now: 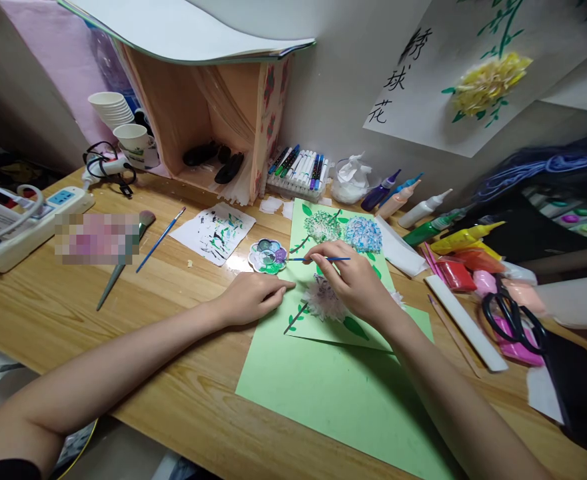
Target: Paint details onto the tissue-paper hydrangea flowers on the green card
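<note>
My right hand (349, 277) is closed around a thin blue paintbrush (298, 259), its tip at the edge of a small flower-shaped paint palette (268, 256) with purple, green and grey paint. Resting at the left edge of a green paper picture (318, 333), my left hand (253, 297) holds nothing; its index finger is stretched out and the others curl loosely. The picture carries a green-and-white flower (322, 225), a blue flower (363, 235) and a pale fringed flower (323, 299), partly hidden by my right hand. A larger green sheet (333, 400) lies underneath.
Left of the palette lie a paint-smeared paper (216, 232), another blue paintbrush (160, 240) and a wide brush (123, 267). Markers (300, 170) stand behind. To the right are paint bottles (428, 227), a white strip (466, 323) and black scissors (513, 320). A power strip (38, 223) sits far left.
</note>
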A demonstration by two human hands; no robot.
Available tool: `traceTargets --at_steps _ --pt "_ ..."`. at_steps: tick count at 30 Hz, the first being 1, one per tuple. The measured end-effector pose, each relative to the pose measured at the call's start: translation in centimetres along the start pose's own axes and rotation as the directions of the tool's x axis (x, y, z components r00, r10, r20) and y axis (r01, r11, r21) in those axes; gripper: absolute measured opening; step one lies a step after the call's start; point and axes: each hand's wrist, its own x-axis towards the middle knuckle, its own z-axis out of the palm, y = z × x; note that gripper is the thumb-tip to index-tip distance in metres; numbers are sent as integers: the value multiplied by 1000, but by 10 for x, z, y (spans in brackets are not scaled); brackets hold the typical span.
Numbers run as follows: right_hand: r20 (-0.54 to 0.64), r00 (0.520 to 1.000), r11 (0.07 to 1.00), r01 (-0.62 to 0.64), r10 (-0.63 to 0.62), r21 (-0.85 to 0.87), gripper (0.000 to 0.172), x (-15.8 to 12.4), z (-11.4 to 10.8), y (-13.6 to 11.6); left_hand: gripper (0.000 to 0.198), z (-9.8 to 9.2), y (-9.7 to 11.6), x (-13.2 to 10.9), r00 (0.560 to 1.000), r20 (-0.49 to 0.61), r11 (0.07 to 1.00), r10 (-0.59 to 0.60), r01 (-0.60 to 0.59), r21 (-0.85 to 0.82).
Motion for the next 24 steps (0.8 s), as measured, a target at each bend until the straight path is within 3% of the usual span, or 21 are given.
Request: traceTargets --at_steps 24 --pt "3 999 998 -36 36 45 24 -1 7 1 36 1 -3 -1 1000 -4 1000 7 -7 -14"
